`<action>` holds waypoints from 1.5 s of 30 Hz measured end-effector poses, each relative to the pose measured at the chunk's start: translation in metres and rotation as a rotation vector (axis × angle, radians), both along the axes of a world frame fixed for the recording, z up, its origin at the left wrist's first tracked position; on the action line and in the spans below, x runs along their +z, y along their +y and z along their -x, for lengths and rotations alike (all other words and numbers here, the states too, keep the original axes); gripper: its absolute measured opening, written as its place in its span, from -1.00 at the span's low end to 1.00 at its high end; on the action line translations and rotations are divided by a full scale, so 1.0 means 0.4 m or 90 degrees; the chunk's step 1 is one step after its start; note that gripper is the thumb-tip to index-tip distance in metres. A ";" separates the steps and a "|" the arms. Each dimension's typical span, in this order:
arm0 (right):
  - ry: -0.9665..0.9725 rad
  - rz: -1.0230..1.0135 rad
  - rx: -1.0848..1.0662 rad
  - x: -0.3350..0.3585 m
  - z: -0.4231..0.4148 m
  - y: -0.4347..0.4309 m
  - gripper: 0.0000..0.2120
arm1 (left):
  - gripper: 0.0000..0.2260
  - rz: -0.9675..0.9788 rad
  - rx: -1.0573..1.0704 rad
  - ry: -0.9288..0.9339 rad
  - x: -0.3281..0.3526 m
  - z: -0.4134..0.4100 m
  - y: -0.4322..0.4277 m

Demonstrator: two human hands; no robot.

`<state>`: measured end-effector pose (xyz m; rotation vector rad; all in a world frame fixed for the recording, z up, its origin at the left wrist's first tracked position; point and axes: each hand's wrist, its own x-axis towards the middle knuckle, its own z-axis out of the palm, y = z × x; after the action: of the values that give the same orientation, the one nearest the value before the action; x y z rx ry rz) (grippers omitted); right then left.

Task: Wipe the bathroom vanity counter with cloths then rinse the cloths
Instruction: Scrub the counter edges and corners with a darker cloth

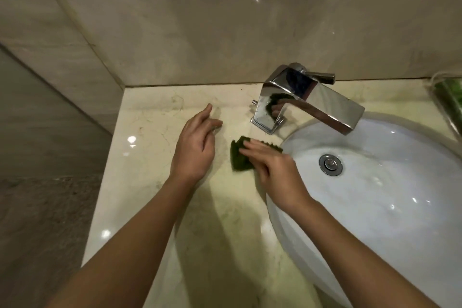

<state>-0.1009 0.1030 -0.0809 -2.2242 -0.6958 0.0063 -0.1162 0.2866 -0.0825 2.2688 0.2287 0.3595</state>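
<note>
Green cloth (241,157) on vanity counter (150,157)
Right hand (272,170) presses it flat before the faucet (307,97); left hand (195,147) loosely spread.

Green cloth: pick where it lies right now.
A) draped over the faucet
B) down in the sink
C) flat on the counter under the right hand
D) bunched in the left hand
C: the green cloth lies flat on the counter just left of the sink, the right hand presses on it with straight fingers, and the left hand holds nothing.
</note>
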 end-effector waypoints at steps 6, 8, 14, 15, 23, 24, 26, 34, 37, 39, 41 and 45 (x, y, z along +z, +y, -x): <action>0.023 0.017 0.134 0.005 0.111 0.001 -0.73 | -0.73 -0.068 -0.029 0.021 0.012 0.018 -0.008; 0.032 0.003 0.107 0.004 0.127 -0.065 -0.73 | -0.75 -0.062 -0.034 0.034 0.022 0.043 -0.003; 0.176 -0.091 -0.039 0.096 0.133 -0.163 -0.72 | -0.65 -0.206 -0.100 0.087 0.071 0.184 -0.012; 0.205 -0.114 -0.068 0.124 0.144 -0.175 -0.73 | -0.63 -0.222 -0.112 0.093 0.083 0.209 -0.023; 0.253 -0.103 -0.194 0.223 0.200 -0.344 -0.75 | -0.57 -0.229 -0.185 0.175 0.188 0.239 -0.235; 0.256 -0.099 -0.200 0.231 0.198 -0.371 -0.74 | -0.55 -0.228 -0.200 0.182 0.196 0.225 -0.269; 0.263 -0.093 -0.215 0.242 0.187 -0.437 -0.75 | -0.57 -0.221 -0.223 0.193 0.207 0.194 -0.345; 0.219 -0.087 -0.268 0.254 0.027 -0.732 -0.76 | -0.61 -0.213 -0.255 0.226 0.193 0.002 -0.622; 0.182 -0.087 -0.266 0.265 -0.075 -0.825 -0.76 | -0.70 -0.201 -0.235 0.222 0.191 -0.085 -0.694; 0.145 -0.079 -0.263 0.287 -0.164 -0.883 -0.76 | -0.69 -0.206 -0.222 0.221 0.185 -0.143 -0.721; 0.092 -0.083 -0.278 0.308 -0.269 -0.936 -0.77 | -0.63 -0.196 -0.197 0.214 0.184 -0.204 -0.738; -0.022 -0.062 -0.337 0.314 -0.446 -1.007 -0.78 | -0.62 -0.158 -0.160 0.187 0.184 -0.295 -0.765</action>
<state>0.0777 -0.3000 0.0448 -2.2521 -0.1045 -0.3239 0.0018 -0.0196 -0.0087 2.5553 0.0469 -0.0838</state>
